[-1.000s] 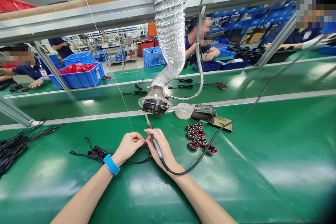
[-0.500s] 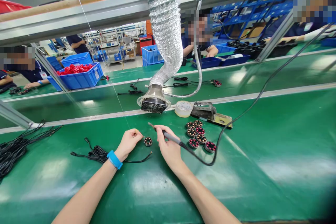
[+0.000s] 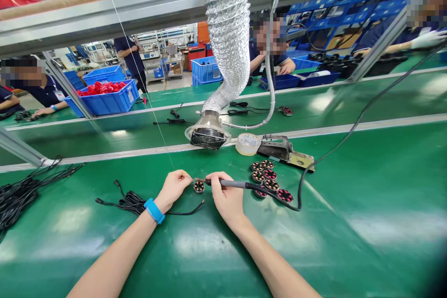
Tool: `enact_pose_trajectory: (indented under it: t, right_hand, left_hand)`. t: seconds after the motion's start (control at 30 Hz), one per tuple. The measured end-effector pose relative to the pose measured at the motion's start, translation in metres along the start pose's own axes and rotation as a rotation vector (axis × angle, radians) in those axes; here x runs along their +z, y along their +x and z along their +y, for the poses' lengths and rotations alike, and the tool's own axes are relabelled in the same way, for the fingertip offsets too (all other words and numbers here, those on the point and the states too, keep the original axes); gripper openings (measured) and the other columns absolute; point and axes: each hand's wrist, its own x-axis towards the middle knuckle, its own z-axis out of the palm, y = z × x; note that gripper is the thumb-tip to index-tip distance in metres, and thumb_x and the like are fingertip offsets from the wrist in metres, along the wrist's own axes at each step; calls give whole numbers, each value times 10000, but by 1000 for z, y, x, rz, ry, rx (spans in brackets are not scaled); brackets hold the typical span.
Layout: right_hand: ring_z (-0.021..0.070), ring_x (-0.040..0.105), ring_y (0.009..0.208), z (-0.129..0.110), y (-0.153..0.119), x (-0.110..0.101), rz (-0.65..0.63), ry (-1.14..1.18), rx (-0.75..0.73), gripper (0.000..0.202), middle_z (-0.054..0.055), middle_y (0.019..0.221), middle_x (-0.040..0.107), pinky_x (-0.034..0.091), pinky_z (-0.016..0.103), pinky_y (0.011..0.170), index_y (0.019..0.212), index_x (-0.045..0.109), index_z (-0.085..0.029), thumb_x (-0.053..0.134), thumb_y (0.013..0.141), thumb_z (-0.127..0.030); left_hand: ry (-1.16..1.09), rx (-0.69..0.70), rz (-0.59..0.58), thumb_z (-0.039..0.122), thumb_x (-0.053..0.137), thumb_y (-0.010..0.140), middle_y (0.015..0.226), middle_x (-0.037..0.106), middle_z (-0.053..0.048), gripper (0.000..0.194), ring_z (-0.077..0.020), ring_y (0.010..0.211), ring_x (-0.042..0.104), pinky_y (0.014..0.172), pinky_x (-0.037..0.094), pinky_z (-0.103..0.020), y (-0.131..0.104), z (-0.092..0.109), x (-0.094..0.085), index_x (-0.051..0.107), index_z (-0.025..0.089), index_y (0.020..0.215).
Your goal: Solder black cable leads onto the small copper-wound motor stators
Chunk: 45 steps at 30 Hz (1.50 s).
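Our right hand (image 3: 227, 201) keeps its grip clamped on a soldering iron (image 3: 233, 184) lying crosswise, pointing left, while our left hand (image 3: 173, 187) pinches thin wire (image 3: 140, 76).

The left forearm (image 3: 120, 247) and right forearm (image 3: 270, 253) angle inward from below. The left hand (image 3: 173, 187) pinches, thumb against forefinger; the right hand (image 3: 226, 198) curls in a pen-like hold, fingertips toward the left hand, near but apart.

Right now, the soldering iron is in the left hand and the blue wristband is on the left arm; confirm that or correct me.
The hand is wrong: the head view shows the soldering iron in the right hand. The blue wristband is indeed on the left arm.
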Motion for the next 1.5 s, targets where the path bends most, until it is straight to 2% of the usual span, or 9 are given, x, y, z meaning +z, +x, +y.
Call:
enact_pose_trajectory:
  t: [0.3, 0.57, 1.0, 1.3, 1.5]
  right_hand:
    - [177, 680, 665, -1, 0, -1, 16, -10, 3, 295, 31, 723, 713, 548, 273, 625, 776, 689, -201, 492, 953, -331]
    - [205, 691, 695, -4, 2, -2, 75, 65, 84, 296, 43, 689, 688, 541, 292, 605, 773, 671, -189, 499, 949, -355]
    - [187, 650, 616, -5, 1, -2, 51, 30, 75, 301, 19, 607, 639, 506, 277, 555, 757, 678, -191, 505, 940, -356]
    - [192, 667, 651, -1, 0, 0, 6, 33, 101, 297, 27, 642, 665, 504, 271, 564, 768, 691, -193, 516, 941, -358]
    - [200, 681, 686, -2, 0, -2, 27, 53, 105, 297, 43, 699, 695, 519, 285, 601, 765, 685, -189, 514, 941, -357]
  left_hand:
    - [-4, 3, -4, 324, 638, 698, 666, 628, -6, 174, -141, 646, 519, 626, 367, -256, -1, 2, 0, 658, 152, 682]
    - [-26, -2, -11, 336, 668, 701, 668, 642, -7, 180, -143, 644, 531, 629, 371, -256, -2, -1, 0, 658, 157, 689]
    - [-27, -15, 2, 344, 669, 708, 663, 637, -6, 188, -141, 632, 519, 604, 352, -255, -2, 0, 0, 664, 157, 700]
    - [-37, -8, -3, 336, 657, 697, 669, 642, -9, 179, -142, 644, 528, 619, 367, -257, -1, -2, 0, 657, 158, 687]
    - [-33, -12, -7, 336, 654, 701, 674, 636, -8, 180, -143, 650, 519, 625, 359, -260, -2, -1, 0, 657, 157, 695]
